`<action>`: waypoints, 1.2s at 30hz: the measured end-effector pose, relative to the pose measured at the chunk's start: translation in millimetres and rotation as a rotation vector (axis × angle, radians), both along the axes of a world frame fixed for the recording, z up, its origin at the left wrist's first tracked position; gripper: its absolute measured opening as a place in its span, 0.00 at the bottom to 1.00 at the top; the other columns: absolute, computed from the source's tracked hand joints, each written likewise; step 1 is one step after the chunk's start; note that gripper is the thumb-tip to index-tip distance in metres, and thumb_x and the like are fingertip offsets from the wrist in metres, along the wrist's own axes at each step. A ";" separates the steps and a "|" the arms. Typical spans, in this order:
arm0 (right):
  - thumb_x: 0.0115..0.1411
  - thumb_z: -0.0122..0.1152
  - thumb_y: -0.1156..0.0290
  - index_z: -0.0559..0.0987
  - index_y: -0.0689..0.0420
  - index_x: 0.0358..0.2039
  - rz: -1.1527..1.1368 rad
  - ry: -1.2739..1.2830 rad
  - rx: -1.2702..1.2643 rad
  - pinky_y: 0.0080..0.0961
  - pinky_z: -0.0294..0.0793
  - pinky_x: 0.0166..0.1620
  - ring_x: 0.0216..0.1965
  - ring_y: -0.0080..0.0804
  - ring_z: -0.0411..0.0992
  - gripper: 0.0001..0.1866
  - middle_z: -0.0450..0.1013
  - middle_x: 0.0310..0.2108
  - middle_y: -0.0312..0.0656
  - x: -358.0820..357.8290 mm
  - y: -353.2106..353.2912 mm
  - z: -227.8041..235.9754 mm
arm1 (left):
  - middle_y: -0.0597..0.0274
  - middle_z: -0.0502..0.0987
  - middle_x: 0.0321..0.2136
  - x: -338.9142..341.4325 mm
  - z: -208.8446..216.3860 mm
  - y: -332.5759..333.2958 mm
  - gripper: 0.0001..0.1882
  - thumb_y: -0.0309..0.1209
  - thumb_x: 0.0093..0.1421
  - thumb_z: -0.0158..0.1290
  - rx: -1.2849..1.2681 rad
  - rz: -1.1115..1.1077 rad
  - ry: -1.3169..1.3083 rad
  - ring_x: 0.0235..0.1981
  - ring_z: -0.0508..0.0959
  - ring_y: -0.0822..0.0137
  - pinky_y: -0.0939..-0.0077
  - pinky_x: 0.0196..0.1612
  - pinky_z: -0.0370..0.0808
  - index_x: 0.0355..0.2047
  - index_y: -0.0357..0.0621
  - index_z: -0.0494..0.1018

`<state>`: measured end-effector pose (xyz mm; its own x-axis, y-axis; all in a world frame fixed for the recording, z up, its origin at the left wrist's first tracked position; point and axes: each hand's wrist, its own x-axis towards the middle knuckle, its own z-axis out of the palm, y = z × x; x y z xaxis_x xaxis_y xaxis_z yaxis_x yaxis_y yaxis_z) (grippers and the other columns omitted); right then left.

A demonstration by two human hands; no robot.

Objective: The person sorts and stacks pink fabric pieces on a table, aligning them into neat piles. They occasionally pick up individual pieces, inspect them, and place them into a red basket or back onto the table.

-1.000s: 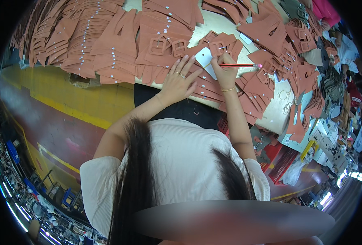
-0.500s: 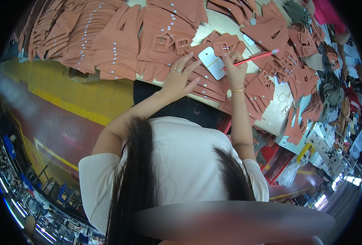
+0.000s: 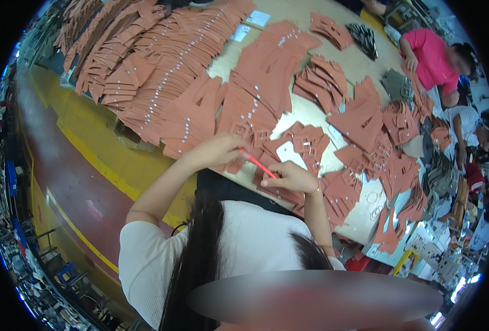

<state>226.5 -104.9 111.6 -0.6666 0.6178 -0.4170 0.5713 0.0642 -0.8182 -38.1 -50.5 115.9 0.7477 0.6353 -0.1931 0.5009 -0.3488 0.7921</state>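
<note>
One slim red pencil (image 3: pixel 259 163), straight and bright, its upper tip pinker, slants between our two hands near the centre, above the table (image 3: pixel 308 113). It runs from ten o'clock down to four o'clock. Our right hand (image 3: pixel 293 177) pinches the lower end between thumb and fingers. Our left hand (image 3: pixel 222 150) has its fingers bunched at the upper end; we cannot tell whether they grip it. At twelve o'clock from our right hand lies a white card (image 3: pixel 290 154), among reddish-brown cut pieces (image 3: pixel 298 132) with buckles. Half a second ago, our right hand held the pencil over that card, and our left fingers were spread at its eight o'clock. Now more of a pink-topped co-worker (image 3: pixel 424 58) shows at two o'clock.
</note>
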 end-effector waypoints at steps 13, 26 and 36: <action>0.69 0.47 0.54 0.78 0.59 0.45 -0.641 0.360 -0.119 0.12 0.61 0.18 0.15 0.14 0.61 0.21 0.66 0.17 0.31 5.2 39.6 6.2 | 0.72 0.70 0.17 -204.7 185.3 230.6 0.19 0.47 0.66 0.48 0.342 0.987 -0.217 0.18 0.69 0.79 0.82 0.21 0.63 0.40 0.43 0.75; 0.67 0.54 0.62 0.77 0.58 0.42 -0.869 0.385 -0.158 0.10 0.62 0.20 0.16 0.13 0.63 0.13 0.68 0.20 0.30 38.4 -8.7 -11.4 | 0.63 0.77 0.45 -119.8 183.0 226.6 0.26 0.42 0.64 0.50 0.200 0.612 -0.430 0.30 0.77 0.75 0.83 0.32 0.72 0.58 0.43 0.66; 0.62 0.60 0.61 0.78 0.63 0.40 -1.009 0.166 0.163 0.22 0.71 0.29 0.24 0.23 0.71 0.16 0.71 0.22 0.38 58.0 -28.3 -16.8 | 0.61 0.75 0.44 30.6 -14.6 68.8 0.31 0.38 0.61 0.57 -0.463 0.130 0.032 0.37 0.76 0.70 0.76 0.43 0.73 0.61 0.39 0.63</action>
